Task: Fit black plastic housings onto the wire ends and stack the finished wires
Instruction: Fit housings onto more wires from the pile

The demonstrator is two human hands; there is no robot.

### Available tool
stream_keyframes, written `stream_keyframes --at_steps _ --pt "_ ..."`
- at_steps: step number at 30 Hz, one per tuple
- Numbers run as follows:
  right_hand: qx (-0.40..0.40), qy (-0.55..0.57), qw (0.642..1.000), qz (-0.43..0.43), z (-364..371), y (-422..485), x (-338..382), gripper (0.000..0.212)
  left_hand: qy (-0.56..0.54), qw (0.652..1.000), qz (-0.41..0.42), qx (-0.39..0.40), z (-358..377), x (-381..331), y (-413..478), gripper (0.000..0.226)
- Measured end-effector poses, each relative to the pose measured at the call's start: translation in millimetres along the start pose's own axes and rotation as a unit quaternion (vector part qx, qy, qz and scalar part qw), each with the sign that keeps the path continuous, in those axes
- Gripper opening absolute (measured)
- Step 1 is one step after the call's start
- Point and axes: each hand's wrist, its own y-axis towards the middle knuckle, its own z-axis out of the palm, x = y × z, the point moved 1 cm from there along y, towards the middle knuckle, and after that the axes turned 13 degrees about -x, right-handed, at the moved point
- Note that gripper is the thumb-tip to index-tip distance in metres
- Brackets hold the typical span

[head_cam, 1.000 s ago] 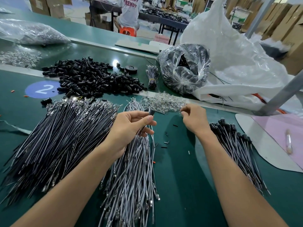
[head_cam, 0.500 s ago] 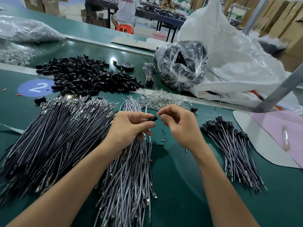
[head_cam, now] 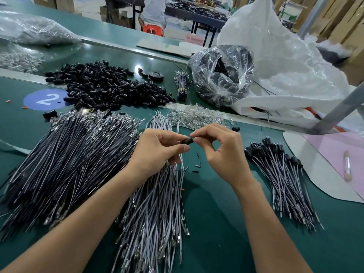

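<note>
My left hand (head_cam: 159, 149) pinches a small black housing (head_cam: 187, 141) above the grey wire pile (head_cam: 155, 203); a thin wire hangs down from that hand. My right hand (head_cam: 220, 150) meets it from the right, thumb and forefinger pinching the housing's right end. A big heap of loose black housings (head_cam: 106, 85) lies at the back left. Dark wires (head_cam: 65, 164) fan out on the left. Finished wires with housings (head_cam: 281, 178) lie stacked to the right.
A clear pile of small bulbs (head_cam: 195, 117) sits just behind my hands. A plastic bag of black parts (head_cam: 222, 75) and a large white sack (head_cam: 285, 62) stand at the back right. A pink-and-white mat (head_cam: 323, 162) covers the right edge. Small scraps (head_cam: 198, 165) dot the green table.
My right hand came back from the bulb pile to meet my left hand at the housing. Both hands now work at the housing together; the view shifted slightly.
</note>
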Motion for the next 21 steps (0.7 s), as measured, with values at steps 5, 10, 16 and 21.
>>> stream_keyframes --at_steps 5,10,16,21 --pt "-0.013 0.046 0.997 0.061 1.2 -1.0 -1.4 0.011 -0.004 1.0 -0.003 -0.001 -0.5 2.2 1.8 0.017" --pt "0.032 0.122 0.977 0.169 -2.0 0.2 -7.5 0.015 -0.002 1.0 0.002 0.009 -1.4 3.2 2.1 0.018" --pt "0.065 0.147 0.964 0.213 -4.1 -0.2 -10.8 0.018 0.001 1.0 0.005 0.024 -0.8 4.2 2.0 0.017" --pt "0.052 0.189 0.952 0.233 -6.3 1.3 -13.9 0.011 0.007 0.998 0.017 0.054 -0.1 2.9 1.8 0.019"
